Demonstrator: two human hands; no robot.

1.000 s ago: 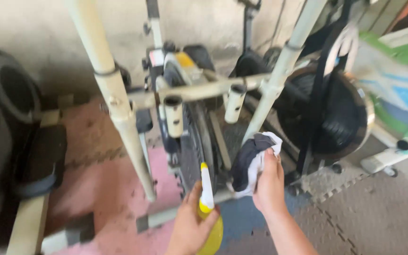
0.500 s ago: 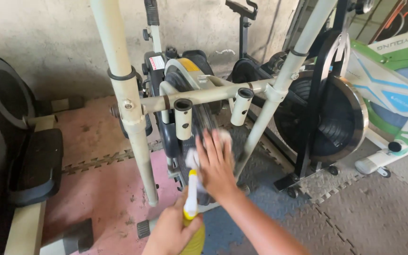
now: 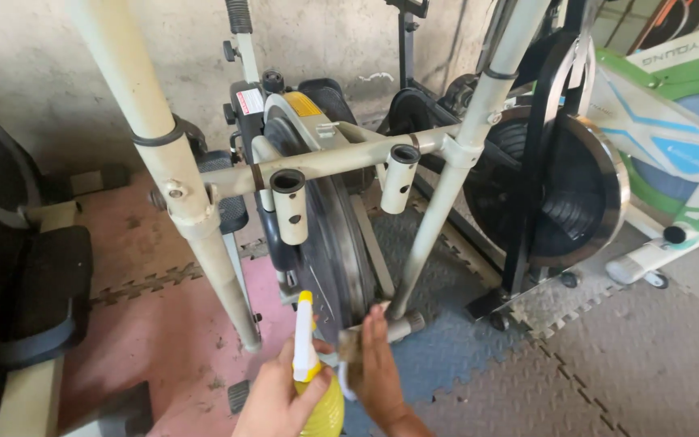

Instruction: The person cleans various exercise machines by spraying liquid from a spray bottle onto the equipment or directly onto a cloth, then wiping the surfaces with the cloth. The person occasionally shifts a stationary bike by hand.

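In the head view, the left hand [image 3: 273, 400] was closed around a yellow spray bottle [image 3: 317, 396] low in the middle of the frame, fingers wrapped about its body and neck. The bottle stood upright, its white and yellow nozzle [image 3: 303, 328] rising above the hand and pointing toward the flywheel [image 3: 329, 251] of the exercise bike just ahead.

The right hand [image 3: 378, 368] lay just beside the bottle on its right, fingers straight and held together, the palm turned toward the bottle. It pressed a small cloth [image 3: 348, 356] against the lower edge of the flywheel; only a strip of cloth showed between the palm and the wheel, so how the cloth was held could not be told. Hand and bottle were close, nearly touching.

The bike's cream frame stood around them: a left post [image 3: 167, 170] and a right post [image 3: 467, 158] slanted down to the floor, joined by a crossbar [image 3: 341, 158] with two short open tubes hanging from it. The right post's foot met the floor just beyond the right hand's fingertips. Beneath lay pink mat [image 3: 155, 340] at left and grey-blue mat [image 3: 446, 356] at right. A second bike's black wheel [image 3: 560, 194] stood well to the right.
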